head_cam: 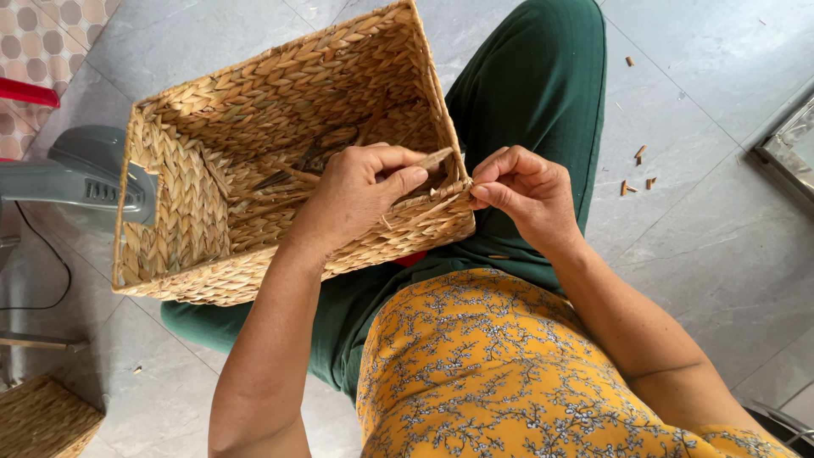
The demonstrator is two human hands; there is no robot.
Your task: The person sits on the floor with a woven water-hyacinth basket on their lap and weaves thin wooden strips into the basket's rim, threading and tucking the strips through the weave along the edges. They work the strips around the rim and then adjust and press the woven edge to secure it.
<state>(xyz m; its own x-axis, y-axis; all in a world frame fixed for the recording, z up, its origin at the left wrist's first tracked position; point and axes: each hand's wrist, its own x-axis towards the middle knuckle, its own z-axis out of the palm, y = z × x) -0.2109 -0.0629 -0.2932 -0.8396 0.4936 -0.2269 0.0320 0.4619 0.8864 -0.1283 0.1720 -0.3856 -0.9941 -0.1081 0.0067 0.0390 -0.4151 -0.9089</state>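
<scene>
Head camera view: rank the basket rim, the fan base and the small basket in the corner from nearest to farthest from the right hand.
From the right hand:
1. Basket rim, pinched at its fingertips.
2. Grey fan base, far left beyond the basket.
3. Small woven basket, bottom-left corner.

The basket [280,161] across the middle of the frame is straw-tan all over, plaited in a herringbone braid. The trousers [534,93] under it are plain dark green. The top [492,373] at the bottom is mustard yellow with a small grey-white flower print. A floor [721,237] of pale grey tiles, faintly marbled, fills the right side. The fan [85,182] at the left edge is grey. In the upper left corner, a mat [38,34] shows beige and brown dots.
</scene>
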